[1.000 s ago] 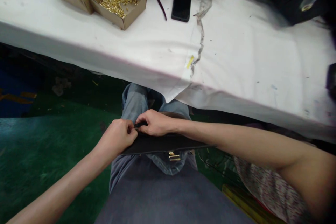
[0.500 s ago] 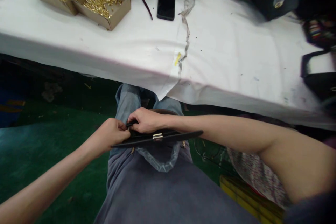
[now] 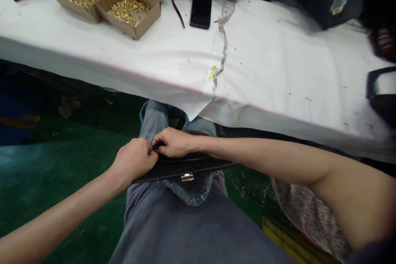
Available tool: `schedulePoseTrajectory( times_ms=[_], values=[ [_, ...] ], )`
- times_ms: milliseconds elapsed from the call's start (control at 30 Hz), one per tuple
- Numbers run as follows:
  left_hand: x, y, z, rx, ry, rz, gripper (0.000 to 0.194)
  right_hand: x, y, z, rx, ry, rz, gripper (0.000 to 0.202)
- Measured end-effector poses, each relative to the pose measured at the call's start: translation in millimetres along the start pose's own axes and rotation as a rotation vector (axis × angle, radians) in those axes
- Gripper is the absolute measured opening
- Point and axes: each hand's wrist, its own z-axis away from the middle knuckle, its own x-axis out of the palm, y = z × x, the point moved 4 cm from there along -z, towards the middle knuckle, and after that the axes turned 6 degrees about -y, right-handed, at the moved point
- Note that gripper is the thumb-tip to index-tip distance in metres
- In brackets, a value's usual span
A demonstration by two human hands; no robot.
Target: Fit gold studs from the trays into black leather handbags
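A black handbag [image 3: 182, 167] lies across my lap, with a gold clasp [image 3: 187, 177] on its flap and a handle [image 3: 192, 198] wrapped in clear plastic hanging toward me. My left hand [image 3: 136, 157] is closed at the bag's left end, its fingertips pinching the black edge there. Close beside it, my right hand [image 3: 173, 142] is also closed, thumb and fingers gripping a dark strip of the bag near its opening. The two hands almost touch, and the exact part between the fingertips is hidden.
On the white-covered table [image 3: 262, 66] stand two cardboard boxes [image 3: 145, 22] of small gold metal pieces. A black phone [image 3: 201, 11] lies to their right. Black bags [image 3: 324, 2] are piled along the back. A yellow crate [image 3: 284, 237] sits low on the right.
The bag's flap has tilted so that more of its black surface shows, and the clasp sits slightly lower. My left hand has rolled over and moved slightly right. The view has shifted a little.
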Motion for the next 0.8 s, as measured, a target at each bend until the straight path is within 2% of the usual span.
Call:
schedulePoseTrajectory(
  times_ms=[133,267,467,633,700,800],
  values=[
    [1.1,-1,0,0.057,-0.064,0.003,0.026,-1,2,0,-0.011,-0.022,-0.034,0.019],
    [2.0,-6,-2,0.038,-0.081,0.004,0.025,-3,-3,1,0.025,-0.041,-0.031,0.017],
    [5.8,-9,4,-0.013,0.021,0.043,0.022,-5,-9,4,0.081,-0.001,0.044,0.026],
    [8.3,-11,0,0.058,0.083,0.120,0.018,-2,-4,0,0.112,-0.009,0.077,0.023],
    [9.6,-14,-6,0.083,0.039,0.116,0.018,-1,-2,-1,0.121,-0.011,0.068,0.021],
    [14.0,-19,-13,0.084,-0.081,0.195,0.028,-1,0,1,0.156,0.028,0.023,0.018]
  ],
)
